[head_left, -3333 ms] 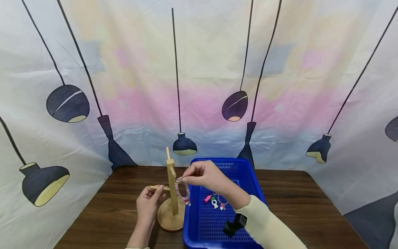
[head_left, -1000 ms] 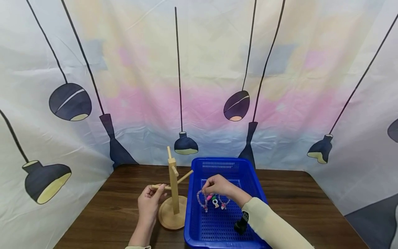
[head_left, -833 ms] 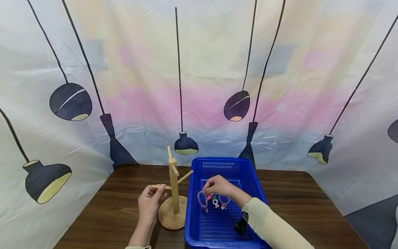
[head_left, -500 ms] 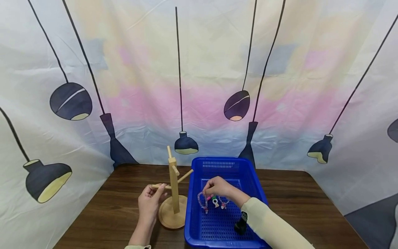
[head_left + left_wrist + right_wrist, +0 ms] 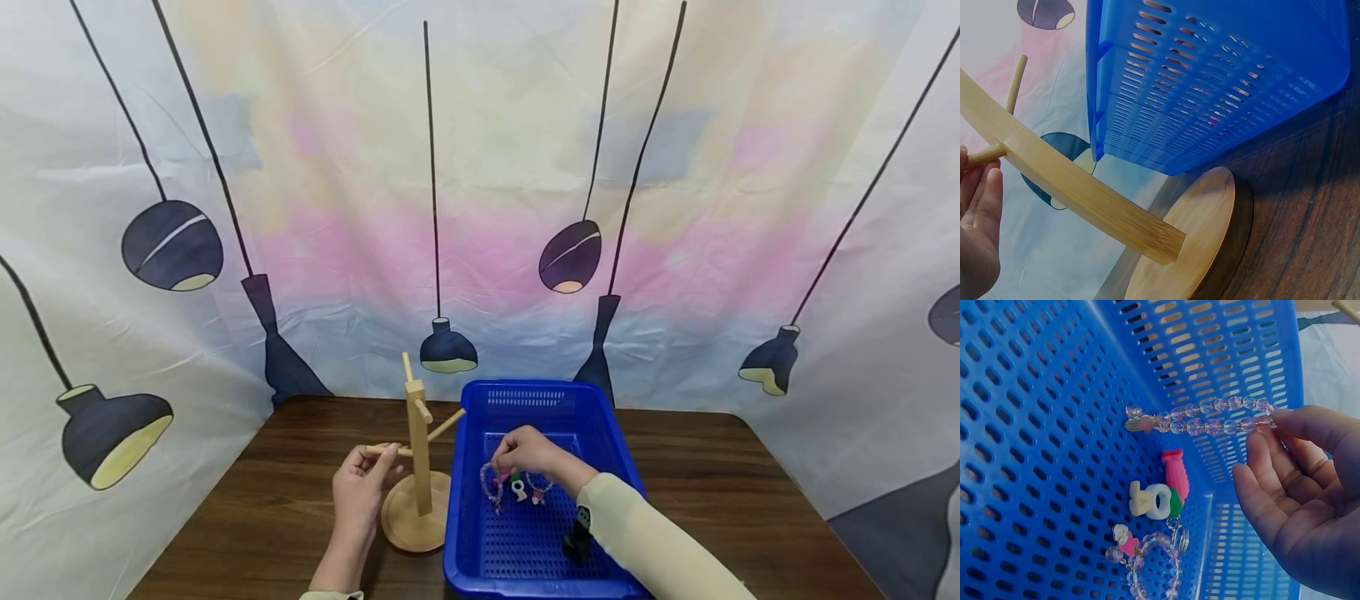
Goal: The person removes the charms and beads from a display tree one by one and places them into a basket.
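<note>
My left hand [image 5: 358,492] pinches a side peg [image 5: 397,451] of a wooden peg stand with a square post [image 5: 421,475] and round base [image 5: 408,535]. My right hand [image 5: 527,450] is inside the blue basket [image 5: 453,533]. Its thumb and fingers pinch a clear pinkish bead bracelet [image 5: 1213,427] at the top of the loop, and a charm [image 5: 1141,423] dangles from the far end. On the basket floor lie a second bead bracelet [image 5: 1174,582] with a pink-and-white charm [image 5: 1125,539] and a key ring with a pink piece [image 5: 1175,475] and a white figure [image 5: 1159,503].
Pegs [image 5: 448,425] stick out from the post, one close to the basket's left rim. A black wrist camera [image 5: 577,542] hangs below my right sleeve [image 5: 660,533]. Behind the brown table [image 5: 720,500] hangs a cloth [image 5: 495,167] printed with lamps.
From beside the stand, my right hand has carried the bracelet right and down into the basket. In the last second it has shifted only slightly. My left hand keeps its hold on the peg.
</note>
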The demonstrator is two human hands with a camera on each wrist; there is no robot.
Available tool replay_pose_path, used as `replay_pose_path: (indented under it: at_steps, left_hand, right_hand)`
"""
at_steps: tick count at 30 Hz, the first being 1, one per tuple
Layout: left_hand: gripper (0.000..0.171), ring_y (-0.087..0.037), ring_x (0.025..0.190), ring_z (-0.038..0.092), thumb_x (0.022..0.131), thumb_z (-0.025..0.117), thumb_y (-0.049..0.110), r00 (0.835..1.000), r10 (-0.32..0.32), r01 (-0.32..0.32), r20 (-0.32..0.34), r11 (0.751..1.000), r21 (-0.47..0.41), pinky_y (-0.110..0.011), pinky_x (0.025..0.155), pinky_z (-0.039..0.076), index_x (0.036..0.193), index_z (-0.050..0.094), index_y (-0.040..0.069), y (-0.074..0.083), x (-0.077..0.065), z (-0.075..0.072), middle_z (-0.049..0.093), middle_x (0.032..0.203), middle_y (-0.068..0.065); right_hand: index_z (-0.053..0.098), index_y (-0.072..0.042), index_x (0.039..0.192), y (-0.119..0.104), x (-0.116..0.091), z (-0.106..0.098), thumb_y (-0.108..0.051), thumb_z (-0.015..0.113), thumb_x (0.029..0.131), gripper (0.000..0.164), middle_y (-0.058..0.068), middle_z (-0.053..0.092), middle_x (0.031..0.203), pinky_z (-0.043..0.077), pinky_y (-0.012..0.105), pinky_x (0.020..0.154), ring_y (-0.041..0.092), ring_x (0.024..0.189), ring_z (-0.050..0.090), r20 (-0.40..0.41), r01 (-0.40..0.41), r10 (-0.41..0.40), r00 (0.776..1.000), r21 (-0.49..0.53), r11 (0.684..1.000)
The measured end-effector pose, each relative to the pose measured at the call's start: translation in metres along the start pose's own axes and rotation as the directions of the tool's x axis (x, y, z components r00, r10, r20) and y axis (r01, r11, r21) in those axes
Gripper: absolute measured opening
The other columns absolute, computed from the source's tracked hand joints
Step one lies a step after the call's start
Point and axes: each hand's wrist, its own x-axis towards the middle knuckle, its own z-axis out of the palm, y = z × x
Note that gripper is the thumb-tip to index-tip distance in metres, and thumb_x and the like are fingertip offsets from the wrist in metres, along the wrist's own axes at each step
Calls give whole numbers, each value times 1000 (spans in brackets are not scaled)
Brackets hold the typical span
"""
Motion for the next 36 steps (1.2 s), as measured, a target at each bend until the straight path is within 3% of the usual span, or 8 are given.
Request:
replay_pose_path:
  at_steps: [7,17,36]
  left_hand:
    - [6,1,74,70,98,67,4,1000,10,-10,7,1000,-8,-14,67,62,95,69,7,1,0,0,74,79,16]
    - [5,1,74,71,99,68,8,1000,-20,20,-3,999,31,-15,68,62,101,69,4,1,-1,-1,74,80,16]
    - [3,0,73,70,98,68,5,1000,3,-3,3,1000,20,-14,67,62,99,68,2,2,-2,0,76,82,13]
  right_hand:
    - [77,5,97,10,8,0,-5,68,94,14,14,78,97,65,44,82,12,80,70,-5,5,-5,1000,-8,1000]
    - [77,4,99,18,15,-2,-7,68,93,15,13,79,102,65,39,79,13,83,71,-47,-4,2,999,-37,999]
    - [78,3,95,30,24,-5,-3,71,91,10,13,78,95,62,33,70,15,76,68,-140,-61,58,988,-21,998]
